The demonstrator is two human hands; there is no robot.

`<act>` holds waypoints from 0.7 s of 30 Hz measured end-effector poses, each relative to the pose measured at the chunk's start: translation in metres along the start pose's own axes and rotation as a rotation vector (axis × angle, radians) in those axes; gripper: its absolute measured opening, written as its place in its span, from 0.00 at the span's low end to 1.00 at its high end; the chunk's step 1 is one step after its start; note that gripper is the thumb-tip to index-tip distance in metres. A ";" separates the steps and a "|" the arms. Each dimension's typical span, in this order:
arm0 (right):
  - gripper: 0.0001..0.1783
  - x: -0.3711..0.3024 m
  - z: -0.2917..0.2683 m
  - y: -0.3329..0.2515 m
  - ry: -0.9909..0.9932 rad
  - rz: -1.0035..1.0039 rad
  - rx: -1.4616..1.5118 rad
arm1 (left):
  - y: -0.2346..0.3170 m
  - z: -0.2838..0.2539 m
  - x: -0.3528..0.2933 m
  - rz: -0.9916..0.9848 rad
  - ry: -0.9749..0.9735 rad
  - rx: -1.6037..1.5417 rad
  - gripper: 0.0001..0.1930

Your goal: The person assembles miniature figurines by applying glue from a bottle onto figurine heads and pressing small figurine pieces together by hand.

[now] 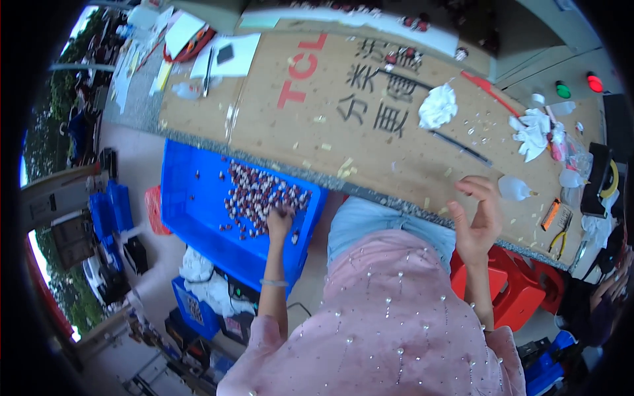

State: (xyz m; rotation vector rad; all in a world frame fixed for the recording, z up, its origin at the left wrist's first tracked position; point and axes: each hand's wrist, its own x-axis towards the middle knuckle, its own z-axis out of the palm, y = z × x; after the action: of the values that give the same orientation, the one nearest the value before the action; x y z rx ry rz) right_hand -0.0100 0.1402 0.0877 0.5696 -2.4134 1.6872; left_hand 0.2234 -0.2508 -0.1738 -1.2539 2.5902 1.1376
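Observation:
My left hand (280, 222) reaches down into a blue plastic bin (193, 218), at the edge of a heap of small dark-red and white parts (254, 189). Its fingers are curled together among them, and whatever they grip is too small to make out. Over the front edge of the cardboard-covered table (264, 125), my right hand (478, 223) is raised with thumb and fingers apart, holding nothing. A clear squeeze bottle (514, 189) with a thin tip lies close beside it.
Crumpled white paper (438, 107), a dark slim stick (462, 148), yellow-handled pliers (559, 243) and an orange cutter (550, 215) lie on the table. A tape dispenser (599, 181) stands at the right end. Red stools (518, 290) are beneath the table's right side.

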 end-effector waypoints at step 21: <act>0.38 -0.025 -0.049 0.036 0.607 0.151 -0.174 | 0.564 0.030 0.247 1.079 0.322 0.559 0.13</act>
State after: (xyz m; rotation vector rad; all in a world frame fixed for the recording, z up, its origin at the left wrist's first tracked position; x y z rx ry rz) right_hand -0.0057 0.2023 0.0658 -0.1432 -2.1473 1.4070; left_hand -0.3419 -0.1688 0.0572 0.1618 3.5117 0.1046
